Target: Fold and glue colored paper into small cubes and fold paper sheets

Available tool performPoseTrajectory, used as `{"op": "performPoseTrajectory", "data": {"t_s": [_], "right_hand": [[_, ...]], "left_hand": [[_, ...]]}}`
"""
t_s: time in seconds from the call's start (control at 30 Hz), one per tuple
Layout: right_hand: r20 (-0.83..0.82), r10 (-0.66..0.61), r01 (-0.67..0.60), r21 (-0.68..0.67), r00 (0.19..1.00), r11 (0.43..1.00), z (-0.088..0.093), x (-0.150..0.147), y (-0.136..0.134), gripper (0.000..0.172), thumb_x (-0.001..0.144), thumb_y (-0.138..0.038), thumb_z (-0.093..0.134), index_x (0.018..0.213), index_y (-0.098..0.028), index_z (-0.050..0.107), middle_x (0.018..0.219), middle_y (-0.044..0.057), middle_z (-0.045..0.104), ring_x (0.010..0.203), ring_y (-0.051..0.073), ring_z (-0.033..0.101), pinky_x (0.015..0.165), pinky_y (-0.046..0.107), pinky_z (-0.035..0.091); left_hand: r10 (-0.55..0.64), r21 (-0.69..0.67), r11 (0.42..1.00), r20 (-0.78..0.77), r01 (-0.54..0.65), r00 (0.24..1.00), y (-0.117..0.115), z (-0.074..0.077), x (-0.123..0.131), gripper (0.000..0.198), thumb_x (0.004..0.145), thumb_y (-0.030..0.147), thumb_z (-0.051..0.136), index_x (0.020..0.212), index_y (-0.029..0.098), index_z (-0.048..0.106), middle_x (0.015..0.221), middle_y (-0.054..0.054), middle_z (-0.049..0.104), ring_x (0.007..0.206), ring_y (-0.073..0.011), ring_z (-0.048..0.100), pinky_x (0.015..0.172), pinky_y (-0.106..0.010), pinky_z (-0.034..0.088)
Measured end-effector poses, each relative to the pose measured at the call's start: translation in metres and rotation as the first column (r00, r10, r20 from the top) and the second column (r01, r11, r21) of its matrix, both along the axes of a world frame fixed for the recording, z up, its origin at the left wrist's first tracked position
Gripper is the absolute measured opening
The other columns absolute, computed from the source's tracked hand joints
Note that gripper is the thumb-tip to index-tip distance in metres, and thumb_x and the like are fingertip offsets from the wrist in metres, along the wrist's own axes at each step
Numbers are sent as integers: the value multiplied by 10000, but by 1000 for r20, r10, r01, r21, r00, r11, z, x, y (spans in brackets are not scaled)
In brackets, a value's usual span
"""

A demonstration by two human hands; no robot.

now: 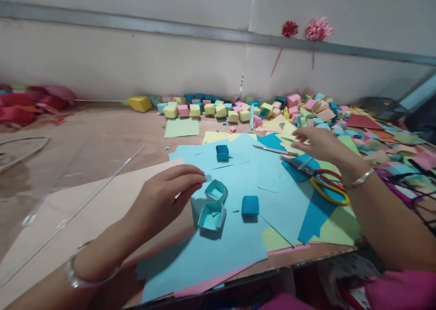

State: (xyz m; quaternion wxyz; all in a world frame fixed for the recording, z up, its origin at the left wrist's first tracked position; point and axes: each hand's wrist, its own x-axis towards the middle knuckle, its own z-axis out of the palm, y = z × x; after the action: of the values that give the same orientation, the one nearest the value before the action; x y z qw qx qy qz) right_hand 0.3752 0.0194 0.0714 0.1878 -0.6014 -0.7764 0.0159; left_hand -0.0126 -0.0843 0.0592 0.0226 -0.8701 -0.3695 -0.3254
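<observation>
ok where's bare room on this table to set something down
Bare brown tabletop left of the pale green paper sheet, before the row of pastel paper cubes. Crowded right: red-and-yellow-handled scissors, loose coloured paper scraps.

Tiny pale-blue paper scrap (208,177) — pinched

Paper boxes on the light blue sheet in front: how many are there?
4. One dark blue box at the sheet's far side, another nearer the edge, two open light blue boxes close together by the left hand. None seem hidden.
</observation>
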Motion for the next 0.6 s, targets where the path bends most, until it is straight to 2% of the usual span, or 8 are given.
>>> {"op": "performPoseTrajectory", "data": {"t_s": [0.03,0.1,0.13,0.2,0.27,0.33,0.43,0.6], "right_hand": [[-27,131,-132,-55,991,990,1,-26,-8,226,805,-330,664,999,-215,665,893,75,694,787,185,648,706,318,486],[-145,485,-504,-145,862,852,-1,-77,-24,308,840,-306,634,1127,-197,621,1076,90,665,870,176,636,762,313,505],[-170,589,-612,-163,790,774,-3,-100,-31,376,823,-273,656,1185,-191,591,1144,100,642,917,185,624,794,322,503],[-200,686,-713,-243,700,657,-11,-137,-39,571,760,-209,719,1294,-195,517,1236,117,609,1021,220,594,847,350,489],[-214,731,-755,-304,648,581,-21,-157,-40,724,719,-190,758,1369,-198,439,1268,121,598,1093,253,560,906,388,462],[-226,744,-769,-323,628,551,-30,-165,-37,785,713,-186,764,1403,-182,389,1244,123,611,1105,266,549,929,406,445],[-253,730,-770,-293,634,567,-40,-163,-34,780,725,-178,744,1409,-164,370,1221,127,615,1109,264,552,930,400,446],[-376,733,-820,-177,567,544,-41,-160,-38,685,773,-120,644,1399,-205,379,1260,104,599,1105,221,574,924,357,466]], "left_hand": [[-6,-19,1000,24,6,1000,0,-1,2,122,888,147,585,940,198,683,958,-41,722,858,-148,684,774,-263,555],[-24,-47,999,66,27,998,-1,-2,4,116,883,147,597,942,194,685,955,-42,725,864,-146,684,784,-259,557],[-37,-60,997,82,42,996,-1,-4,6,118,881,143,599,947,193,684,953,-41,726,860,-142,684,779,-254,558],[-64,-80,994,101,72,993,-2,-7,7,135,880,128,597,967,192,679,953,-39,727,864,-138,684,772,-247,560],[-89,-90,991,94,98,992,-2,-10,9,145,882,117,590,974,190,675,959,-41,726,883,-141,683,772,-251,561],[-103,-103,989,63,109,993,-1,-12,10,140,888,120,579,962,188,677,963,-47,723,892,-150,682,766,-261,564],[-121,-117,986,15,122,992,3,-15,12,149,901,121,551,934,183,682,953,-55,720,871,-152,681,725,-256,559],[-150,-63,987,-42,147,988,7,-13,17,177,922,132,514,906,188,681,943,-51,724,875,-164,666,730,-287,534]]}}
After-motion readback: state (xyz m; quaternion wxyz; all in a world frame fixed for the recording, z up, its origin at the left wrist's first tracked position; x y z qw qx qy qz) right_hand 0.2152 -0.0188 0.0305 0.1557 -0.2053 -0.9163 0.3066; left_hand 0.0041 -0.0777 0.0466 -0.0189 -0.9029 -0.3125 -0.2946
